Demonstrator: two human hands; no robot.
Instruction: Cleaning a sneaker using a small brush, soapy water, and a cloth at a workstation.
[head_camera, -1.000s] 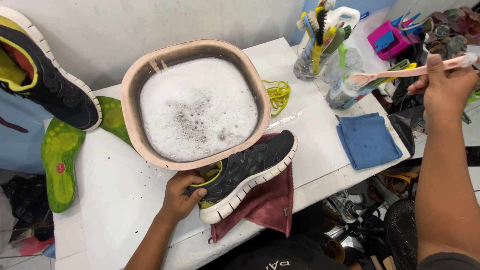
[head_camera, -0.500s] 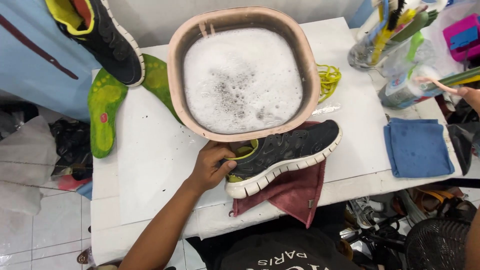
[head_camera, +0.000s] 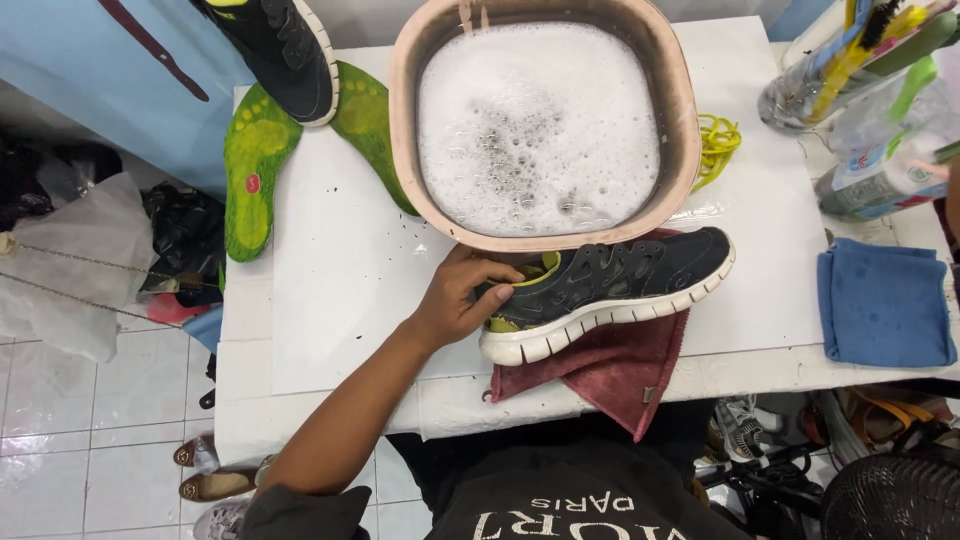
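Gripping the heel of a black running shoe (head_camera: 610, 285), your left hand (head_camera: 462, 298) is closing its fingers over the yellow-green collar, thumb side toward the basin. The shoe is lying sole toward you, toe pointing right, on a maroon cloth (head_camera: 610, 375) at the near edge of the white bench (head_camera: 350, 270), just in front of the soapy basin.

Your view is sliding right compared with a second ago, so the shoe and basin are now sitting nearer the centre. Your left hand is keeping the same hold on the heel throughout. Your right hand, which was lifting a pale-handled brush at the far right a second ago, is now out of frame, so you cannot tell whether it is clenched or loose. Judging from that, the shoe is being steadied and the brush is not yet on it.

A tan square basin (head_camera: 545, 120) full of white foam is sitting directly behind the shoe. A second black shoe (head_camera: 275, 50) and two green insoles (head_camera: 250, 165) are lying at the far left. Yellow laces (head_camera: 718, 145) are resting beside the basin's right wall. A folded blue cloth (head_camera: 880, 305) is lying on the right, with a jar of brushes (head_camera: 850, 60) behind it.
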